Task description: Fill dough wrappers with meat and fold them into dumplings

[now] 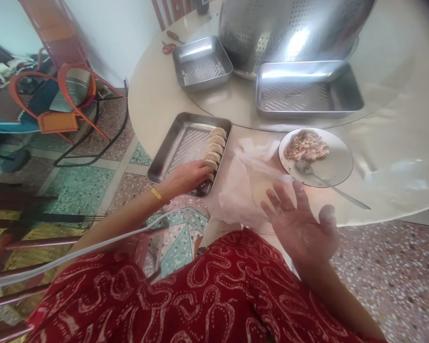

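Nearest the camera, red patterned cloth (214, 290) covers the person's lap, with a pale cable (75, 255) crossing it at the near left. Above the lap, the right hand (302, 224) is held palm up and empty, fingers spread and dusted with flour, at the near edge of the round table (396, 95). Just beyond its fingertips lies a crumpled plastic bag (243, 178); a pale round shape shows through it, too blurred to identify.

The left hand (189, 176), a gold bangle (158, 194) on its wrist, reaches into the near end of a metal tray (175, 150) at the table's left edge. Its fingers curl onto the nearest piece in a row of folded dumplings (215, 147) lined along the tray's right wall; whether the piece is gripped or only touched cannot be told.

Right of the bag stands a white plate (338, 164) bearing minced filling (306, 146) and a spoon (329, 183) whose handle runs past the rim toward the near right. Farther off sit a wide metal pan (346, 93), a smaller square pan (202, 64) to its left, and a large perforated colander (289, 28) behind them. Scissors with red handles (168, 47) lie at the far left. An orange chair (64, 102) stands on the patterned floor, left of the table.
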`<state>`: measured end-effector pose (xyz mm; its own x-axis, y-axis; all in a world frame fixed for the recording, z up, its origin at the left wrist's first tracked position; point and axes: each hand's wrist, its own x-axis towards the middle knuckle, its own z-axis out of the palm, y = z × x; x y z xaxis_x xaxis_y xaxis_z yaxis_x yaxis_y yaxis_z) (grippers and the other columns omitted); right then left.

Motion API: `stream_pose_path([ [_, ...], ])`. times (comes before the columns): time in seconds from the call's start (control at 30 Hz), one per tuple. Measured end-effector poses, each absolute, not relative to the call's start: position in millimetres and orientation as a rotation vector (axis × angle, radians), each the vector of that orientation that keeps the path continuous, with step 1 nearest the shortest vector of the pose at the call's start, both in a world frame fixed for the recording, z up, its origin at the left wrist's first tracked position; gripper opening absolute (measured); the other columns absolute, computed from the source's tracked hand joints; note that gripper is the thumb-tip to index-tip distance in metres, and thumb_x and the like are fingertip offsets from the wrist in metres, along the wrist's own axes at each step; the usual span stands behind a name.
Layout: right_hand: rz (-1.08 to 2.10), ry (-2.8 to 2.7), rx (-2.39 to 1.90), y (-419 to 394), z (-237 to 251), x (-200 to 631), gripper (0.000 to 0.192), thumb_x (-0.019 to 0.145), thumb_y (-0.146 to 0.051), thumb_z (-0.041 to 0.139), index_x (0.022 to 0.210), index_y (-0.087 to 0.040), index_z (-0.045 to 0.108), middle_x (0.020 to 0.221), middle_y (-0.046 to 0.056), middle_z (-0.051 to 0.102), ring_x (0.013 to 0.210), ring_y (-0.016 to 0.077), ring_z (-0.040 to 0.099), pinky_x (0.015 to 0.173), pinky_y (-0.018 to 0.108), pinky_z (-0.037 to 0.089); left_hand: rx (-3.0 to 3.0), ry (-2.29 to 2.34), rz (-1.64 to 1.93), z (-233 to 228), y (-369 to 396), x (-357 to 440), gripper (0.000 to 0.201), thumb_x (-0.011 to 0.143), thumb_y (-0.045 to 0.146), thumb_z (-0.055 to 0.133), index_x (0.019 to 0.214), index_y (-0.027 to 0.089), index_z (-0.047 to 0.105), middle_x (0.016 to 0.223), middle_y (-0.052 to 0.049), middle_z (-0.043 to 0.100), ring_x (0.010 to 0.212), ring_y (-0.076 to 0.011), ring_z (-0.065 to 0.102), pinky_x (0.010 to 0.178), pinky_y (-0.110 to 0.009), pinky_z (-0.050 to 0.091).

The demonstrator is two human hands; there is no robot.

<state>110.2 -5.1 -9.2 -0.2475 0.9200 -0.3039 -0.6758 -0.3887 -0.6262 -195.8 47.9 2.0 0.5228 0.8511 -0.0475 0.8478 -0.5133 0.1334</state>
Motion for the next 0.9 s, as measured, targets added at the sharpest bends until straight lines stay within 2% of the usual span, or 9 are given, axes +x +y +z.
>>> stream_pose_path([
  [0.23,1.784,-0.475,-0.787,-7.1,-10.0,112.9,0.055,0.084,-0.074,0.037,0.119,-0.042,0.065,0.122,0.0,0.071,0.121,0.025,0.06,0.11,0.053,0.037,2.687,1.572,0.039,2.7,43.7,-204.7,0.025,0.097,0.03,0.05,0.116,0.019,0.062,0.098,-0.007,0.065,0.081,-0.016,0.06,0.071,-0.028,0.045],
  [0.4,1.514,-0.54,-0.88,-16.2,-7.6,121.4,0.044,0.079,-0.067,0.047,0.105,-0.041,0.072,0.103,0.0,0.076,0.105,0.0264,0.067,0.108,0.052,0.041,2.63,1.754,0.069,8.5,33.4,-218.4,0.029,0.097,0.04,0.051,0.11,0.017,0.062,0.092,-0.007,0.067,0.077,-0.0177,0.06,0.067,-0.028,0.041],
  [0.5,1.35,-0.52,-1.046,-22.8,-6.8,127.1,0.035,0.064,-0.068,0.063,0.087,-0.044,0.074,0.09,0.0,0.075,0.107,0.0316,0.066,0.11,0.052,0.041,2.554,1.813,0.025,8.4,30.2,-221.9,0.028,0.096,0.041,0.053,0.101,0.016,0.063,0.089,-0.007,0.069,0.078,-0.0189,0.062,0.067,-0.029,0.04],
  [0.6,1.243,-0.353,-1.245,-22.3,-10.1,132.5,0.044,0.034,-0.072,0.076,0.069,-0.046,0.071,0.085,0.003,0.073,0.124,0.0383,0.057,0.11,0.056,0.04,2.486,1.831,-0.122,7.2,31.5,-219.3,0.026,0.094,0.04,0.056,0.093,0.016,0.064,0.085,-0.007,0.07,0.077,-0.02,0.063,0.067,-0.03,0.039],
  [0.67,1.174,-0.244,-1.309,-17.8,-15.3,136.3,0.047,0.022,-0.071,0.076,0.061,-0.044,0.069,0.09,0.006,0.073,0.133,0.0408,0.049,0.107,0.06,0.039,2.444,1.828,-0.203,6.7,33.8,-215.7,0.023,0.093,0.039,0.057,0.091,0.016,0.064,0.084,-0.006,0.069,0.077,-0.0205,0.063,0.067,-0.031,0.039],
  [0.8,1.132,-0.201,-1.331,-9.0,-26.1,143.0,0.046,0.022,-0.067,0.074,0.058,-0.04,0.069,0.101,0.014,0.071,0.136,0.0448,0.044,0.101,0.063,0.04,2.431,1.827,-0.245,5.5,38.7,-210.3,0.024,0.092,0.04,0.058,0.086,0.017,0.064,0.079,-0.005,0.068,0.075,-0.0212,0.062,0.064,-0.031,0.038],
  [0.9,1.123,-0.194,-1.333,-7.6,-27.7,143.8,0.043,0.023,-0.067,0.074,0.056,-0.041,0.069,0.093,0.015,0.07,0.133,0.0451,0.046,0.1,0.06,0.042,2.447,1.833,-0.24,3.7,41.2,-209.4,0.026,0.092,0.042,0.058,0.085,0.018,0.065,0.077,-0.005,0.067,0.072,-0.0212,0.061,0.062,-0.031,0.036],
])
